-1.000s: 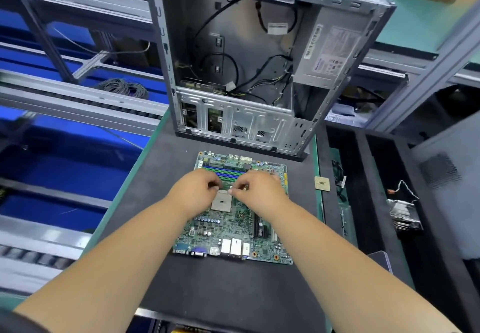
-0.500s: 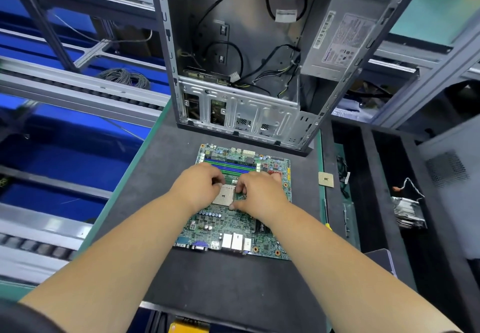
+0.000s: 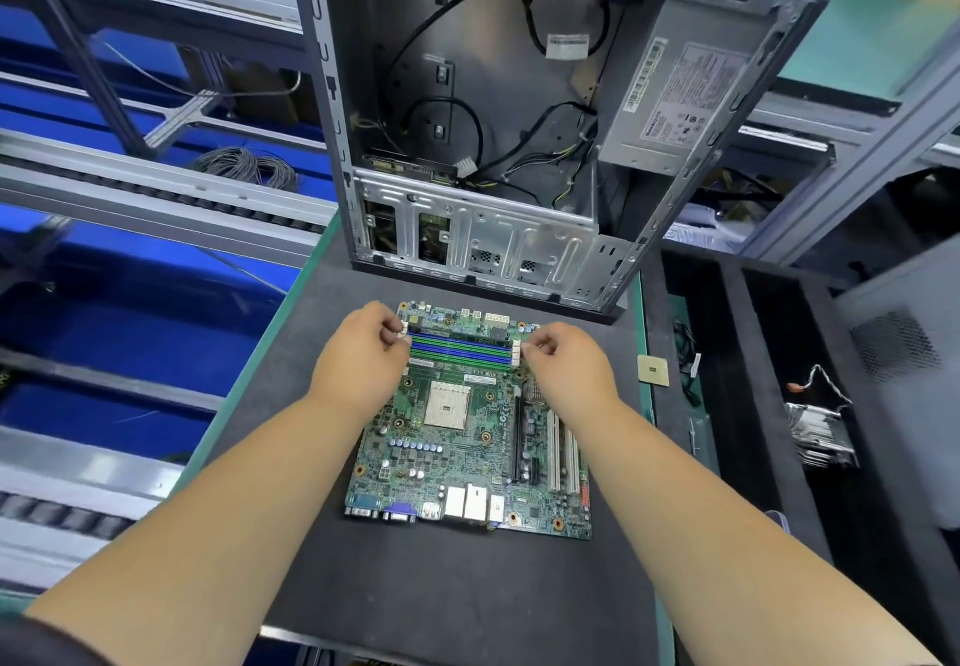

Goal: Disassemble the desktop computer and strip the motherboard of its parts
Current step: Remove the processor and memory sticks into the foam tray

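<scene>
Motherboard point(image 3: 467, 436): flat on the dark desk point(image 3: 447, 603), just in front of the open computer case point(image 3: 519, 145).
Left hand point(image 3: 358, 358): fingers curled, pinching the white clip at the left end of the memory slots point(image 3: 460, 346).
Right hand point(image 3: 566, 364): fingers curled, pinching the clip at the right end.
CPU chip point(image 3: 653, 369): on the desk, right of the board.

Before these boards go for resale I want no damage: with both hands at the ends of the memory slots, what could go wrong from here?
1. The left hand and right hand pinch the white latches at either end of the memory slots; uneven force could snap a latch.
2. The motherboard lies loose on the dark mat, so it may shift or flex.
3. The loose processor chip lies near the mat's right edge, by the right forearm; a sweep could knock it off.
</scene>
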